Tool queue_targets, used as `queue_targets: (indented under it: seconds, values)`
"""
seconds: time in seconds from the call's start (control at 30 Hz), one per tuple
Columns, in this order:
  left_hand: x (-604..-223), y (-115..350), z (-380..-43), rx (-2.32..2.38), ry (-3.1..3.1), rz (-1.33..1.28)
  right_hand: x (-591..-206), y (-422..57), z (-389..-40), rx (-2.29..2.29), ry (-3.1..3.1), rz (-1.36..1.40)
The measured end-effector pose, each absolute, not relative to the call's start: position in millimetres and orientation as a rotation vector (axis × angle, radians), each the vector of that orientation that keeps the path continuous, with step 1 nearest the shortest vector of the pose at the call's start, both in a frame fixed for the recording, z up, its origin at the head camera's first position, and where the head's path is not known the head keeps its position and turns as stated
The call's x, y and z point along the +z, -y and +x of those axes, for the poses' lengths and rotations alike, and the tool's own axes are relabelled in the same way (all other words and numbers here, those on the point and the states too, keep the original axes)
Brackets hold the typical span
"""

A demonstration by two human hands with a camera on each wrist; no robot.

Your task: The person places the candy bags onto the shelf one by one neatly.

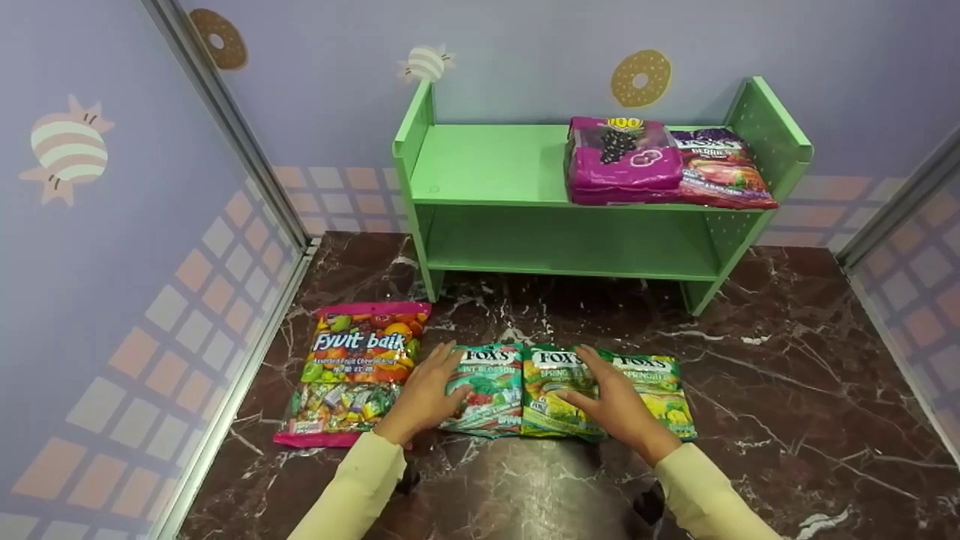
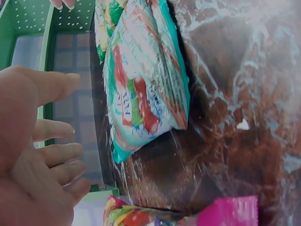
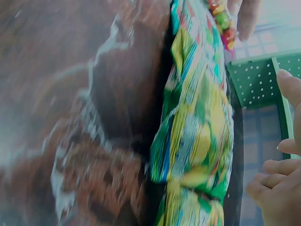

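Note:
Three Fox's candy bags lie in a row on the dark marble surface: a teal mint bag [image 1: 495, 401] and two yellow-green spring tea bags, the middle one [image 1: 546, 409] and the right one [image 1: 669, 401]. My left hand [image 1: 427, 394] hovers at the mint bag's left edge, fingers extended. Over the middle and right bags is my right hand [image 1: 619, 405], its fingers spread and holding nothing. Both wrist views show relaxed fingers beside the bags, apart from them. Left of my left hand lies a large pink-edged fruit chew bag [image 1: 352, 367].
Behind the bags stands a green two-tier shelf [image 1: 495, 165]. A purple candy bag [image 1: 626, 169] and a red-purple berries bag [image 1: 720, 172] sit on its upper tier, at the right. Patterned walls [image 1: 517, 45] enclose the back and sides.

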State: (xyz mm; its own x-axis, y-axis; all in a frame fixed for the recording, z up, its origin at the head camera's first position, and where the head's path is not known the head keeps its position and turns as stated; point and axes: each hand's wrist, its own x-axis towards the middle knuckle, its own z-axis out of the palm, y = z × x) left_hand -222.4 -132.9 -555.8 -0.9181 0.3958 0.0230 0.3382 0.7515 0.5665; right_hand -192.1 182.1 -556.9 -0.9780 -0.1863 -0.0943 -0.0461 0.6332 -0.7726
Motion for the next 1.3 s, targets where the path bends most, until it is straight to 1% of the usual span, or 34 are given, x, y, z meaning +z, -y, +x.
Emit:
queue_targets:
  seconds: [0.13, 0.57, 0.87, 1.3]
  values:
    - [-554, 139, -222, 0.927, -2.879, 0.583, -556, -169, -193, -1.340, -2.683, -0.186]
    - [-549, 162, -219, 0.991, -2.966, 0.431, -550, -119, -200, -1.483, -2.606, -0.322]
    - [-548, 178, -220, 1.062, -2.973, 0.370, -553, -99, -205, -1.565, -2.476, -0.369]
    - [-545, 204, -219, 1.095, -3.002, 0.261, -553, -71, -205, -1.572, -2.353, -0.350]
